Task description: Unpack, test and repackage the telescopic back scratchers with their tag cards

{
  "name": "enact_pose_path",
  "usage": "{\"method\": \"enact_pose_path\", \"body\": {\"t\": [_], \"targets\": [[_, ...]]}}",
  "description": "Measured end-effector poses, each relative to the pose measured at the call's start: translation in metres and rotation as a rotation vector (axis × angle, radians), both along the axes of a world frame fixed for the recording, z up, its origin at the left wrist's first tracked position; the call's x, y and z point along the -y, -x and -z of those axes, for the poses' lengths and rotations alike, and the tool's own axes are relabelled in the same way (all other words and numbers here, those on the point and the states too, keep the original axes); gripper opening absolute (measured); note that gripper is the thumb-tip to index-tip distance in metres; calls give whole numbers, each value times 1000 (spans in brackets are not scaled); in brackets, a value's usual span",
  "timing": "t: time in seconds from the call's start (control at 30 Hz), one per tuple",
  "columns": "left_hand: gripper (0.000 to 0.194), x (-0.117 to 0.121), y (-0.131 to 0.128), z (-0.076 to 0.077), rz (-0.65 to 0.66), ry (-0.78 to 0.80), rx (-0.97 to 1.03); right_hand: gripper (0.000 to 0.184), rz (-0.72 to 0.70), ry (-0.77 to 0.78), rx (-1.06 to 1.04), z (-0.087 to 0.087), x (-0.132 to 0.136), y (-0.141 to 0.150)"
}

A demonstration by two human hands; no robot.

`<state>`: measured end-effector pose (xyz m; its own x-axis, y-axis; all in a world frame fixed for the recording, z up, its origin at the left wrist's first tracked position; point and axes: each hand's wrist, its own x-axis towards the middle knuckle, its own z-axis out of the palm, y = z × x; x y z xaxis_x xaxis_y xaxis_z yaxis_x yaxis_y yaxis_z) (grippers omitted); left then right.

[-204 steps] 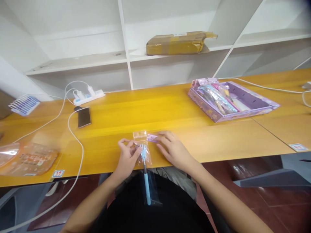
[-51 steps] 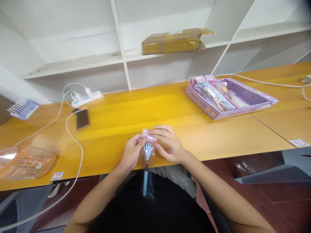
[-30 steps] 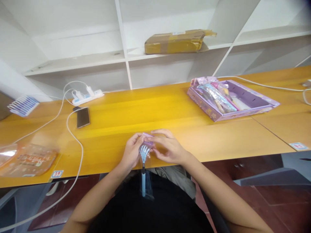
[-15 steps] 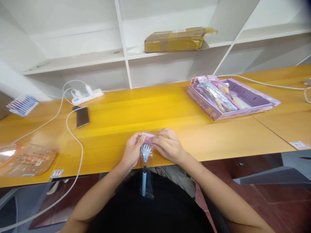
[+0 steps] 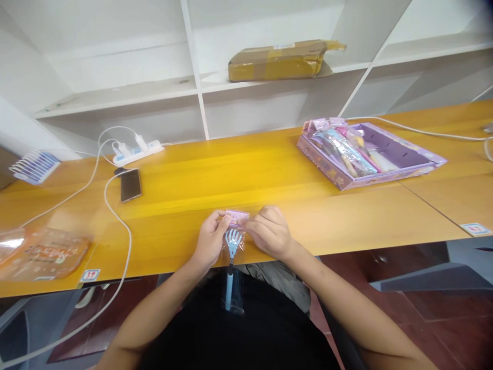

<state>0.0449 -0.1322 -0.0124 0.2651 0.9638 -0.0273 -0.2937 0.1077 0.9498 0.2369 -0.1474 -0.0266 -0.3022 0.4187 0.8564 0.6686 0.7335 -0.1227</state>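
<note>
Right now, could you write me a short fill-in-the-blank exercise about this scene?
1. The left hand presses its ____ against the small purple card.
2. The clawed stick has a light ____ handle.
3. The purple tray sits toward the picture's ____ side.

Missing words: thumb; blue; right.

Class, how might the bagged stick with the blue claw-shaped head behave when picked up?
The stick would probably stay stiff, its handle running straight. Being slim, it is likely light. Its clear bag, shiny and wrinkled around the head, may flex and feel slippery.
</note>
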Motion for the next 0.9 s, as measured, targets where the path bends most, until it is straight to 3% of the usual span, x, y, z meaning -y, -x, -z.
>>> {"method": "enact_pose_path", "body": {"t": [0.43,0.6,0.7,0.77,0.83,0.9], "targets": [[35,0,2,3,22,19,2,21,-3,-82,20,1,4,-3],[40,-1,3,-2,152,48,-26,13,62,-54,-70,0,-2,-3],[41,0,4,-4,246,23,-123,7,133,130,-306,0,-8,-3],[39,-1,4,-4,158,32,-97,6,101,315,-509,-2,-11,-5],[37,-2,4,-5,-32,32,19,19,-92,586,-578,-6,-10,-7],[36,-5,4,-7,-194,18,163,30,-348,888,-426,-11,-5,-8]]}}
